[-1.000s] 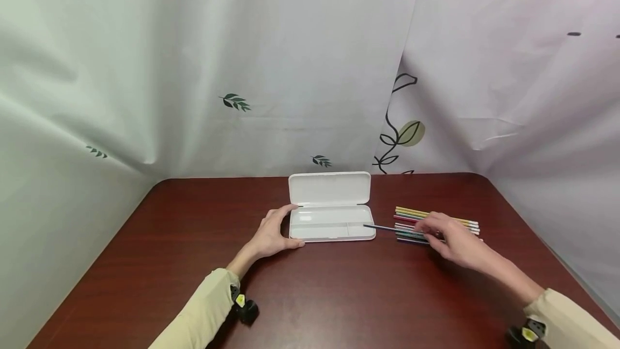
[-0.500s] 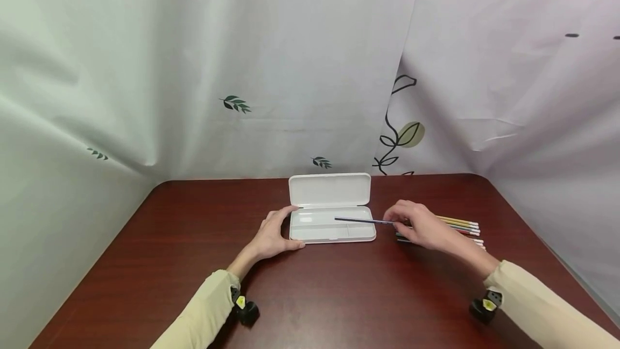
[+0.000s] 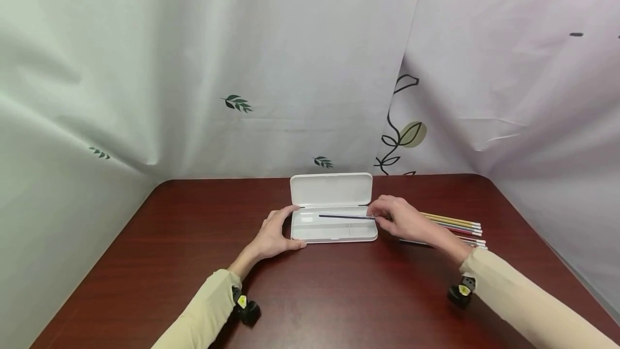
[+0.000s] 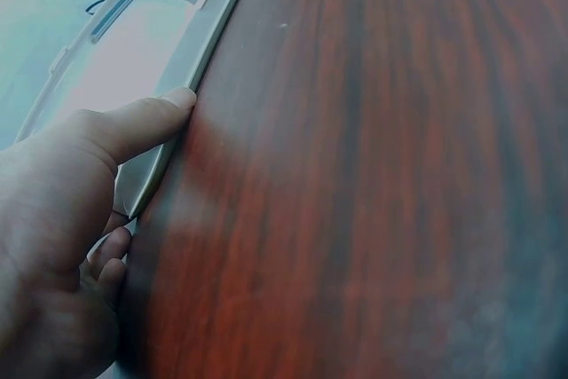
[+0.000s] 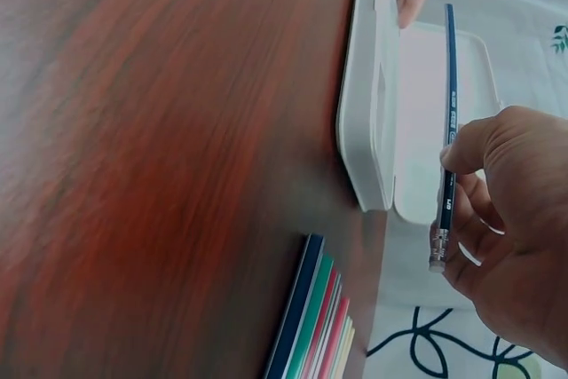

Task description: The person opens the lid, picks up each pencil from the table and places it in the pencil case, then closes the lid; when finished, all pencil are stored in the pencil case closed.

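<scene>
A white pencil case [image 3: 319,234] lies on the table with its lid [image 3: 331,190] tipped back. My left hand [image 3: 270,237] holds the case's left end, thumb at the front edge and a finger at the back corner. In the left wrist view the thumb [image 4: 155,122] presses the front rim. Between thumb and fingers, my right hand [image 3: 399,221] pinches a dark blue pencil [image 3: 345,216] near its eraser end. This pencil stretches leftward over the rear compartment, roughly level. In the right wrist view the pencil [image 5: 452,104] shows white lettering and a metal ferrule.
Right of the case lie several coloured pencils [image 3: 457,224] side by side, partly hidden by my right arm. A dark red-brown wooden table [image 3: 339,295] carries everything. Behind it hangs a pale patterned cloth [image 3: 315,69].
My right hand has lifted the dark blue pencil from among the others and carried it left over the case. My left hand has stayed at the case's left end.
</scene>
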`<state>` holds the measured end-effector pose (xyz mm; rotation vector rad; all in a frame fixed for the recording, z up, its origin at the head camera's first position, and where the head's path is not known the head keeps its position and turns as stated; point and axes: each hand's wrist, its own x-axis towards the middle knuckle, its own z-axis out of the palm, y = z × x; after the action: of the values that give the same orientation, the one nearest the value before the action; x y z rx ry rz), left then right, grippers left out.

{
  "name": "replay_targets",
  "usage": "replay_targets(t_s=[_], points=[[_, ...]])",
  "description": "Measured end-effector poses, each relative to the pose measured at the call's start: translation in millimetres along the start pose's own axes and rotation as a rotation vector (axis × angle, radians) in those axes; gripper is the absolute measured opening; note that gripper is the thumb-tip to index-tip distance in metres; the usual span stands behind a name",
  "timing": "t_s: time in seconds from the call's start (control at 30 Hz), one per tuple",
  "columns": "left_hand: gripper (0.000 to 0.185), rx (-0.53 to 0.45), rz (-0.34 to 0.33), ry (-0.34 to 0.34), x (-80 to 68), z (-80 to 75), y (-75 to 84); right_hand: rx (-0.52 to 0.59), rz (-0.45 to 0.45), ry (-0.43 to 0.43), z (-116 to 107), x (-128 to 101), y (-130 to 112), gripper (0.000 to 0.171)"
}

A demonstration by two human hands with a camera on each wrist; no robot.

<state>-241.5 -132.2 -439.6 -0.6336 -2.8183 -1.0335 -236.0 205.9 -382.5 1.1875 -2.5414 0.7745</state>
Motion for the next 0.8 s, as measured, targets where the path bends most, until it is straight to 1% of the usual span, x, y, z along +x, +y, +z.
replay_targets(t_s=[0.1, 0.23, 0.47, 0.8], points=[[0.086, 0.0, 0.002, 0.001, 0.5, -0.4, 0.1, -0.004, 0.008, -0.014, 3, 6, -2, 0.024], [0.086, -0.007, 0.001, 0.001, 0.2, -0.2, 0.9, 0.017, 0.024, -0.042, 8, 13, -2, 0.024], [0.085, -0.013, 0.002, 0.005, -0.2, -0.1, 2.1, 0.035, 0.008, -0.056, 19, 22, 0, 0.024], [0.086, -0.007, -0.006, 0.007, 0.3, 0.8, 1.2, 0.056, 0.022, -0.095, 29, 34, -3, 0.02]])
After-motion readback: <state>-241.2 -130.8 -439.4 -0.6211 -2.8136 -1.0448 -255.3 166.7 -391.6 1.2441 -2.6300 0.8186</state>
